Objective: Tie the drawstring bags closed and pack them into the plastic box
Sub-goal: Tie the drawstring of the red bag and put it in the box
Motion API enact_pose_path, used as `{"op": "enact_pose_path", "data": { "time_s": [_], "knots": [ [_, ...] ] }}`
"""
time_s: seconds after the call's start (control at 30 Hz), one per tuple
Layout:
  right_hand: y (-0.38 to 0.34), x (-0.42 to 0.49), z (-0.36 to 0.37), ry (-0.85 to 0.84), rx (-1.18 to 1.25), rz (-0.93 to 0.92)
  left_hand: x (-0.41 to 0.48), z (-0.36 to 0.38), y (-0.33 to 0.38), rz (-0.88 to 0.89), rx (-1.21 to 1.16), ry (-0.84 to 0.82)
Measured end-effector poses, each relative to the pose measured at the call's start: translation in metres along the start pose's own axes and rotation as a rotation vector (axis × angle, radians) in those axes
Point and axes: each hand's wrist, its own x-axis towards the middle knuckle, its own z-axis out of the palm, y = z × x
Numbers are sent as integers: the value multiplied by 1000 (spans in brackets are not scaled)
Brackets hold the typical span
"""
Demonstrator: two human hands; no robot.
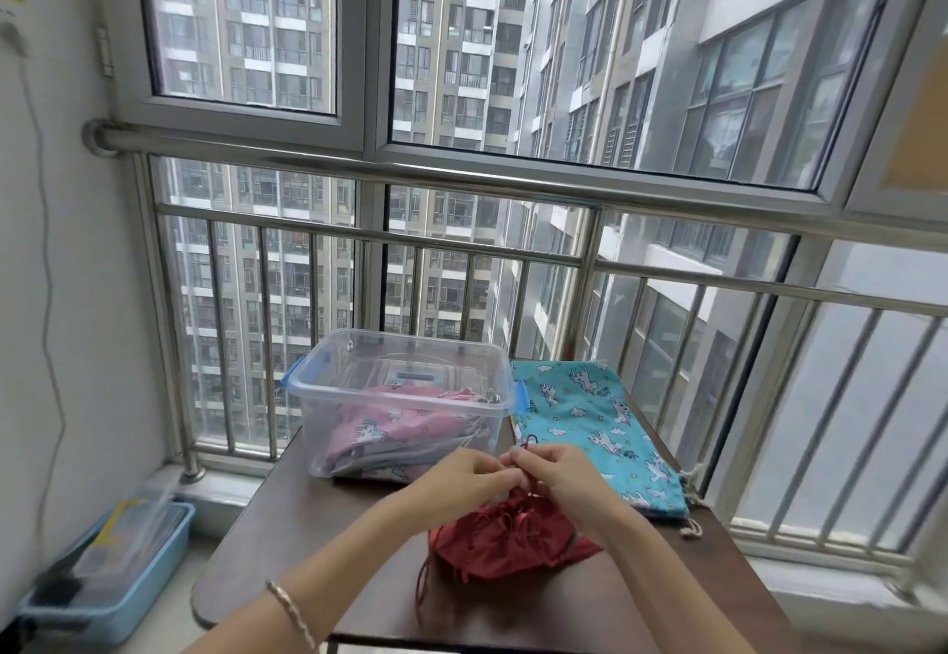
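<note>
Left hand (pixel 464 474) and right hand (pixel 556 474), fingers curled, both pinch the red cord (pixel 528 442) above one red drawstring bag (pixel 505 546), near centre. One clear plastic box (pixel 318 410), far, holds pink printed cloth (pixel 379 430); one turquoise bag (pixel 600 422) lies right of it. One dark table (pixel 287 540), railed window (pixel 461 176) beyond.

One wide-angle view only, worn on the head, looking forward and down over the near edge of the surface (pixel 287 525) toward the railing (pixel 461 176) and the window (pixel 246 27) behind it. Very near to the left grip (pixel 461 479) and the right grip (pixel 556 474), both low in the middle of the frame, forearms (pixel 359 546) entering from the bottom edge. Straight lines tilted and bent near the borders by the lens.
</note>
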Motion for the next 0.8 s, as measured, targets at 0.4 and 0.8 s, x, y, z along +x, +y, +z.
{"op": "enact_pose_path", "data": {
  "time_s": [0.4,0.8],
  "knots": [
    [-2,-4,-10,20,-38,-38,10,5,3,19,-210,101],
    [5,-1,-3,212,-396,-235,19,-5,6,107,252,120]
  ]
}}
